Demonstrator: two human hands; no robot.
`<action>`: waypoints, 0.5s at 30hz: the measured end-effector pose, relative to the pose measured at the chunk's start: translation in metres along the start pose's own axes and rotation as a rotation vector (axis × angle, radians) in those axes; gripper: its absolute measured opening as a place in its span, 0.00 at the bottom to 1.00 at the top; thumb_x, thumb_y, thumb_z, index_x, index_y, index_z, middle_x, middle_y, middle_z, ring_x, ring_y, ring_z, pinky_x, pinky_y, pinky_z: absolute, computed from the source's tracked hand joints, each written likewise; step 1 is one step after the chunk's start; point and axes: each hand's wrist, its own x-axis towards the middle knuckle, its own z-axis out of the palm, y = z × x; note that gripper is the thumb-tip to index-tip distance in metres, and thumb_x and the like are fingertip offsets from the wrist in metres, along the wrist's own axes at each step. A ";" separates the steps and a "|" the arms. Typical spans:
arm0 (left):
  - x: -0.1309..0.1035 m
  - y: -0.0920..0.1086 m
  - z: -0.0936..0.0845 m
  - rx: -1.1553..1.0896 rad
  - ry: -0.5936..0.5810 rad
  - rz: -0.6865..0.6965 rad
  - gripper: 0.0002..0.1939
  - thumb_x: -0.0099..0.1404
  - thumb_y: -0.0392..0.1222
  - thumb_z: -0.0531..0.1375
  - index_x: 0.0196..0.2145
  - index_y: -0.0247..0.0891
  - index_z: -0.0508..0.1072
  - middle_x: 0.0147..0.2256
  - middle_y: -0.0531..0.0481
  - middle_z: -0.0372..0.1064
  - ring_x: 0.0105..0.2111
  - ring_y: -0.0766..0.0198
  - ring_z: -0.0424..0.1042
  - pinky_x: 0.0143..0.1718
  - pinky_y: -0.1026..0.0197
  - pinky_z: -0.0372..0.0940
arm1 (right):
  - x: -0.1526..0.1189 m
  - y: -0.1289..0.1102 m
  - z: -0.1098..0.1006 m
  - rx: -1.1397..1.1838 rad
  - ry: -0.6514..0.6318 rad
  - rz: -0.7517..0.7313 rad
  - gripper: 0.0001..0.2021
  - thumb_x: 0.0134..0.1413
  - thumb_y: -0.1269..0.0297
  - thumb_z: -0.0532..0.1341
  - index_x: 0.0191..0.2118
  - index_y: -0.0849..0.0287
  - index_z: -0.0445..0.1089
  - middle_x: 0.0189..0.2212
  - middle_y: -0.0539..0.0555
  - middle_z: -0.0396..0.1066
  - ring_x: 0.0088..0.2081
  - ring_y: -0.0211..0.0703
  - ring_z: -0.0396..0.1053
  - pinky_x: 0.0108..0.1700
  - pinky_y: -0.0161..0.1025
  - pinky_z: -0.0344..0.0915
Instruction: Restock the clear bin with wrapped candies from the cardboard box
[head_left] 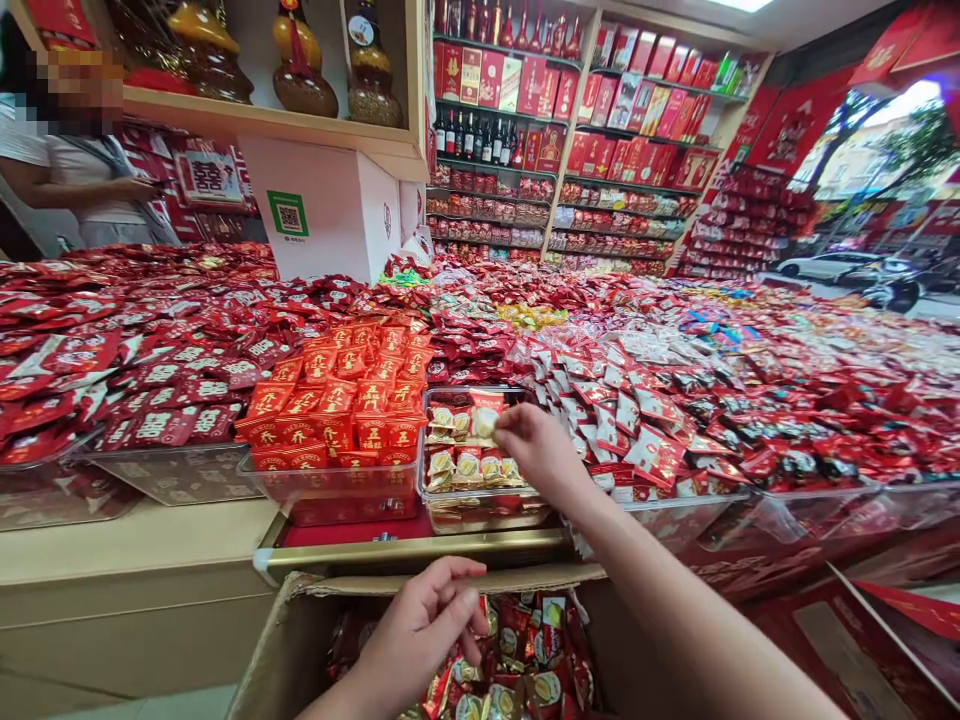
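Observation:
My right hand [541, 450] pinches a small wrapped candy [486, 424] with a pale yellow picture on it, just above a clear plastic bin [480, 497]. Inside that bin, gold-and-white wrapped candies [480, 466] lie in rows. My left hand [431, 620] hovers over an open cardboard box [300, 592], its fingers loosely bent and apart with nothing visible in them. Below it, the box holds many loose red, gold and brown wrapped candies [517, 660]. The left hand and forearm hide part of the box's contents.
A bin of red-orange packets [337, 400] stands to the left, one of red-and-white packets [652, 440] to the right. A gold-edged counter rim [420, 553] runs behind the box. A white block with a QR code [315, 210] rises behind. Another person [90, 190] stands at the far left.

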 end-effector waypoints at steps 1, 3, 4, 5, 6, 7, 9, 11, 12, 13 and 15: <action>-0.001 -0.001 0.000 0.035 -0.012 0.001 0.16 0.59 0.49 0.54 0.40 0.35 0.63 0.24 0.53 0.67 0.19 0.68 0.69 0.23 0.66 0.60 | 0.022 0.002 0.006 -0.018 -0.021 0.048 0.03 0.46 0.72 0.56 0.31 0.60 0.63 0.26 0.50 0.70 0.25 0.34 0.67 0.29 0.31 0.63; -0.002 -0.003 0.000 0.099 -0.023 -0.001 0.14 0.59 0.46 0.54 0.39 0.35 0.64 0.24 0.54 0.66 0.20 0.68 0.68 0.24 0.65 0.61 | 0.057 0.011 0.020 -0.073 -0.025 0.108 0.03 0.44 0.74 0.56 0.29 0.61 0.64 0.25 0.52 0.71 0.24 0.35 0.68 0.27 0.31 0.63; -0.003 -0.004 0.000 0.121 -0.029 -0.006 0.13 0.59 0.45 0.53 0.39 0.34 0.64 0.24 0.54 0.66 0.20 0.68 0.67 0.24 0.65 0.61 | 0.069 0.015 0.026 -0.109 -0.021 0.120 0.03 0.43 0.75 0.57 0.28 0.62 0.64 0.25 0.53 0.71 0.25 0.36 0.68 0.27 0.32 0.63; -0.004 -0.005 0.000 0.138 -0.037 -0.013 0.13 0.59 0.44 0.53 0.39 0.34 0.64 0.23 0.54 0.65 0.20 0.68 0.67 0.24 0.65 0.61 | 0.078 0.020 0.032 -0.147 -0.016 0.130 0.03 0.42 0.75 0.57 0.26 0.62 0.65 0.24 0.54 0.71 0.26 0.38 0.68 0.28 0.33 0.62; -0.004 -0.006 0.000 0.152 -0.045 -0.017 0.12 0.59 0.44 0.52 0.39 0.34 0.64 0.23 0.54 0.65 0.20 0.69 0.66 0.24 0.65 0.61 | 0.083 0.024 0.035 -0.185 -0.014 0.137 0.03 0.41 0.75 0.58 0.26 0.62 0.66 0.24 0.55 0.71 0.27 0.39 0.68 0.29 0.34 0.62; -0.004 -0.006 0.000 0.166 -0.054 -0.018 0.12 0.59 0.43 0.52 0.38 0.34 0.64 0.23 0.54 0.65 0.20 0.68 0.66 0.24 0.65 0.61 | 0.086 0.028 0.038 -0.222 -0.014 0.139 0.03 0.40 0.76 0.58 0.26 0.63 0.66 0.25 0.56 0.71 0.28 0.41 0.68 0.30 0.34 0.62; -0.004 -0.006 0.000 0.192 -0.066 -0.014 0.11 0.59 0.42 0.51 0.38 0.33 0.65 0.24 0.53 0.65 0.20 0.68 0.66 0.24 0.65 0.62 | 0.087 0.032 0.041 -0.294 -0.019 0.129 0.05 0.39 0.77 0.57 0.27 0.64 0.67 0.27 0.58 0.72 0.30 0.43 0.69 0.31 0.35 0.61; -0.003 -0.006 0.000 0.233 -0.071 -0.006 0.11 0.59 0.41 0.51 0.38 0.33 0.65 0.24 0.53 0.65 0.21 0.68 0.66 0.24 0.65 0.62 | 0.086 0.033 0.042 -0.361 -0.034 0.109 0.07 0.38 0.79 0.57 0.28 0.65 0.68 0.28 0.60 0.72 0.33 0.45 0.68 0.33 0.36 0.61; -0.003 -0.006 0.000 0.250 -0.073 -0.003 0.11 0.59 0.40 0.51 0.37 0.33 0.66 0.24 0.53 0.65 0.21 0.68 0.66 0.24 0.65 0.62 | 0.086 0.033 0.042 -0.389 -0.044 0.095 0.08 0.37 0.79 0.57 0.28 0.65 0.68 0.29 0.60 0.72 0.33 0.45 0.68 0.33 0.36 0.60; -0.003 -0.005 0.000 0.268 -0.075 -0.001 0.11 0.59 0.40 0.51 0.37 0.33 0.66 0.24 0.53 0.65 0.21 0.68 0.66 0.25 0.65 0.63 | 0.086 0.033 0.042 -0.414 -0.053 0.078 0.08 0.37 0.80 0.57 0.28 0.65 0.69 0.29 0.60 0.72 0.33 0.46 0.68 0.34 0.36 0.60; -0.003 -0.003 0.000 0.314 -0.086 0.009 0.11 0.59 0.40 0.50 0.38 0.33 0.66 0.24 0.51 0.67 0.22 0.67 0.66 0.25 0.66 0.62 | 0.086 0.030 0.042 -0.449 -0.056 0.043 0.08 0.39 0.79 0.56 0.29 0.65 0.69 0.29 0.60 0.71 0.34 0.45 0.68 0.35 0.36 0.60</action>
